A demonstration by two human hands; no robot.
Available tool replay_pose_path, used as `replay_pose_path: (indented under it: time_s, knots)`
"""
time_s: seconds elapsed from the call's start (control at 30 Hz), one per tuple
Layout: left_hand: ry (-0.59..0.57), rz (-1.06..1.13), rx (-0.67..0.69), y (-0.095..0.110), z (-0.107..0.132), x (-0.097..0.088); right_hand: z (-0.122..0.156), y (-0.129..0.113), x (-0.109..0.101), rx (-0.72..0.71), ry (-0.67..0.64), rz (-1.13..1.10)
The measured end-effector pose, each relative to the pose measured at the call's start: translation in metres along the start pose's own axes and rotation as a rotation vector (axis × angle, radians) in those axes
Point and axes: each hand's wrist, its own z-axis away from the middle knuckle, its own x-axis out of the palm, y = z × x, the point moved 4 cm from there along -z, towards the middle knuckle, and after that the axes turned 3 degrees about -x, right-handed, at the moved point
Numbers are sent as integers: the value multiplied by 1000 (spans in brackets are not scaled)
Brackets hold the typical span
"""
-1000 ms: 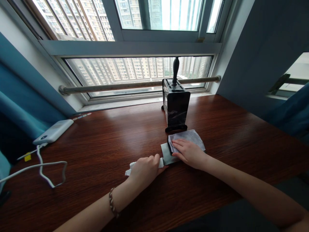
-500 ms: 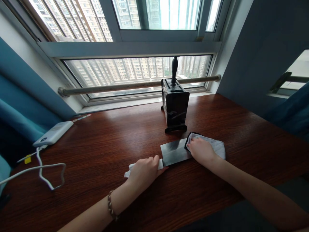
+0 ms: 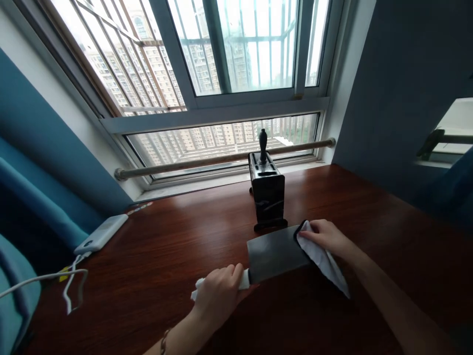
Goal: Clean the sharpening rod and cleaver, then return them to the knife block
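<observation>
My left hand (image 3: 222, 292) is wrapped round the white-covered handle of a cleaver (image 3: 277, 253). The broad grey blade points right, over the wooden table. At the blade's far end, my right hand (image 3: 330, 237) pinches a white cloth with a dark edge (image 3: 322, 261). That cloth is folded over the end of the blade, hiding its tip, and its loose part hangs down to the right. Just behind the blade stands a black knife block (image 3: 269, 199), with one dark-handled tool (image 3: 262, 143) upright in its top.
On the left of the brown table (image 3: 177, 231) lies a white power bank (image 3: 101, 234) with a white cable (image 3: 48, 277). A metal rail (image 3: 221, 159) runs before the window at the back. Blue curtain (image 3: 37, 197) hangs at the left.
The view has tilted upward. My right hand has lifted, and the cloth now hangs from the blade's end instead of lying flat. The blade shows more of its face; my left grip stays the same.
</observation>
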Motion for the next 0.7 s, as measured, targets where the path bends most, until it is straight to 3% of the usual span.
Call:
replay_pose_path:
  time_s: [0.1,0.17,0.33,0.37,0.43,0.5,0.57,0.63,0.7]
  knots:
    - [125,-51,-23,0,3,-21,2,-9,-5,-63,2,-689]
    - [232,-71,-34,1,8,-36,6,-16,-4,-61,20,-986]
    - [544,-86,121,0,29,-73,10,-17,0,57,89,-1263]
    - [594,-85,111,-3,34,-77,10,-16,0,76,105,-1291]
    - [741,-16,-81,-15,43,-83,10,-14,1,95,123,-1343]
    - [948,240,-367,-27,53,-82,10,-14,3,111,126,-1383]
    - [1069,747,-539,-33,57,-70,11,-16,7,139,115,-1406]
    - [967,1374,-546,-30,48,-55,13,-17,14,177,93,-1419]
    - [787,1772,-493,-18,35,-50,14,-19,21,210,60,-1432]
